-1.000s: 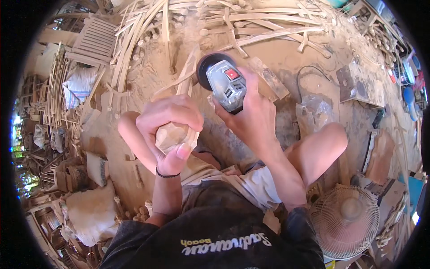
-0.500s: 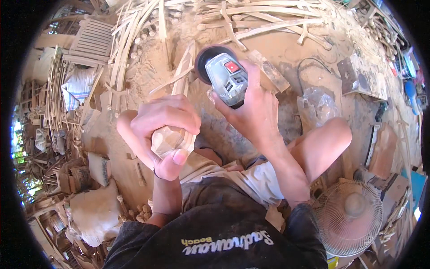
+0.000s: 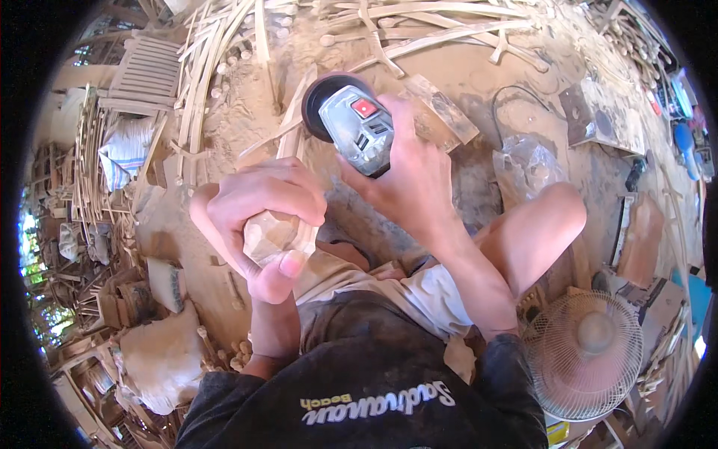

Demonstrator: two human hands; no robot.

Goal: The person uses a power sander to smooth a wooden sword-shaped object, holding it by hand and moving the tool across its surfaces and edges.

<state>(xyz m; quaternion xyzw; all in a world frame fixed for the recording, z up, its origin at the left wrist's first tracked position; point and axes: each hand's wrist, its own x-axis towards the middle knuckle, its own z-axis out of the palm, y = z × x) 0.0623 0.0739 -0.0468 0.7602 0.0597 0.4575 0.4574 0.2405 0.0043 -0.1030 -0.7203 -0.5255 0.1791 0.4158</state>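
Item one: long wooden piece (image 3: 278, 238), gripped in your left hand (image 3: 265, 194), fingers wrapped over it, thumb against its faceted near end; far end pointing away from you, above the floor.
Item two: angle grinder (image 3: 355, 131), clasped in your right hand (image 3: 419, 168), fingers curled round its body.
Change: you have shifted the grinder leftward; its dark disc (image 3: 314, 112) now overlaps the wood's right edge in view, apparently placed for grinding. Contact: cannot tell.
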